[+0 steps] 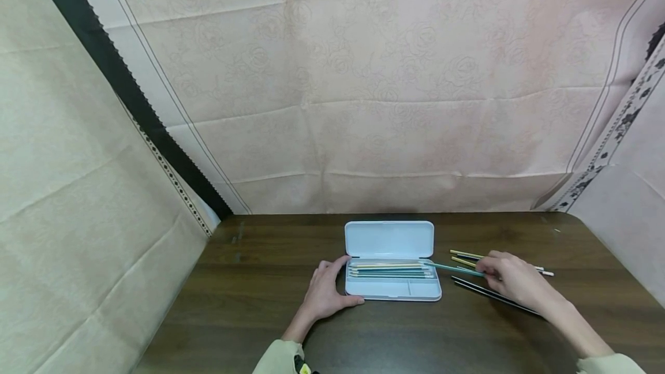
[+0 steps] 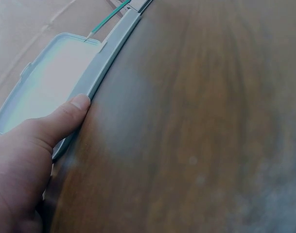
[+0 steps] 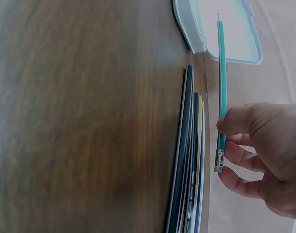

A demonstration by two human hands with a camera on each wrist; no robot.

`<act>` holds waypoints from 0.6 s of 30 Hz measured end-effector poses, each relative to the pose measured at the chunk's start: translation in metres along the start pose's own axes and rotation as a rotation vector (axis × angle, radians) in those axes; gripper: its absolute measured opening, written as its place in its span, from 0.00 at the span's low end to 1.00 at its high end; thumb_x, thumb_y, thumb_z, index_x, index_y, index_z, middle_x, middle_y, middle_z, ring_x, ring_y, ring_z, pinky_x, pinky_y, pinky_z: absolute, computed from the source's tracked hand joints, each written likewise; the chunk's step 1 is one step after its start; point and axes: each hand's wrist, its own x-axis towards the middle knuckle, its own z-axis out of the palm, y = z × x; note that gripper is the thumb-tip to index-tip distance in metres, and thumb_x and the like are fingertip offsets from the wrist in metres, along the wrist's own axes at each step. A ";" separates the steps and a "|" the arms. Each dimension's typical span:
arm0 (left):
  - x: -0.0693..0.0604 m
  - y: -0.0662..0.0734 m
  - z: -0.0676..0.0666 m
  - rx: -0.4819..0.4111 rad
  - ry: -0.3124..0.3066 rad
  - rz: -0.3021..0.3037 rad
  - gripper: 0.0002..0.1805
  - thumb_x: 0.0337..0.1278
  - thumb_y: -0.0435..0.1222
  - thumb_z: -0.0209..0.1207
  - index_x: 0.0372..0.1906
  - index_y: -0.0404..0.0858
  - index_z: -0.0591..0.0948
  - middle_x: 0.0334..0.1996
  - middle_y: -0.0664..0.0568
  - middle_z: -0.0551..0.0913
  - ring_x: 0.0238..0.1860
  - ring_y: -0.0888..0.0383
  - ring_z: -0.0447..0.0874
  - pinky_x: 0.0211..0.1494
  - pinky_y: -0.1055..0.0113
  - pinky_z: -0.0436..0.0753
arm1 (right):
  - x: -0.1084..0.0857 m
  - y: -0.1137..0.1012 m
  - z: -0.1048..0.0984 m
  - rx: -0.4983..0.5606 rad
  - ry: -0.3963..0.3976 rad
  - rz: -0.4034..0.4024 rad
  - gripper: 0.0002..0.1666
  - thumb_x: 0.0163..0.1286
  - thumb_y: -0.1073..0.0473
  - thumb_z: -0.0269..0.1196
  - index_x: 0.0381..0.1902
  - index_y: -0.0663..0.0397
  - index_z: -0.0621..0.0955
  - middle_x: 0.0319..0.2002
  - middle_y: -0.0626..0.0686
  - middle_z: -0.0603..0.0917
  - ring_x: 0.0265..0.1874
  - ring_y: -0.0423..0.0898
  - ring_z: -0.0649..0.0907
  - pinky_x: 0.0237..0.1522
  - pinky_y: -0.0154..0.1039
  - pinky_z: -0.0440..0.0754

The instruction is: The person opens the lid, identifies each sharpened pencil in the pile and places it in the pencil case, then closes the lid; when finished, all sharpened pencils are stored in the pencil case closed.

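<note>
A light blue pencil case [image 1: 392, 289] lies with its lid [image 1: 389, 238] raised at the back. Several pencils [image 1: 392, 270], some green and some pale yellow, lie side by side in its rear compartment. My left hand [image 1: 326, 290] holds the case by its left end, thumb at the front corner and fingers toward the back. In my right hand [image 1: 511, 276], thumb and fingers pinch a green pencil [image 3: 222, 73] near its metal eraser end. Its sharpened tip points left, over the right end of the case; the head view does not show whether it touches.
Black pencils [image 1: 493, 294] lie on the brown wooden table [image 1: 395, 333] just in front of the right hand. Yellow pencils [image 1: 464, 254] and another dark one lie beneath and behind that hand. Patterned cloth [image 1: 389, 103] hangs along the table's back edge and both sides.
</note>
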 end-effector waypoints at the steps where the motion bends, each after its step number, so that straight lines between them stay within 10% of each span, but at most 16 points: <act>1: 0.000 0.000 0.000 0.000 0.000 0.000 0.53 0.38 0.63 0.75 0.72 0.49 0.69 0.54 0.52 0.75 0.50 0.54 0.66 0.47 0.55 0.69 | 0.002 -0.002 0.000 0.003 -0.009 0.008 0.19 0.48 0.73 0.74 0.32 0.45 0.84 0.27 0.35 0.72 0.26 0.32 0.71 0.24 0.37 0.72; 18: 0.000 -0.001 0.002 0.011 0.001 -0.006 0.53 0.37 0.64 0.74 0.72 0.50 0.69 0.53 0.52 0.74 0.50 0.54 0.66 0.47 0.55 0.69 | 0.025 -0.020 0.009 0.059 -0.074 0.017 0.16 0.53 0.73 0.72 0.34 0.46 0.85 0.28 0.38 0.74 0.26 0.36 0.74 0.26 0.38 0.75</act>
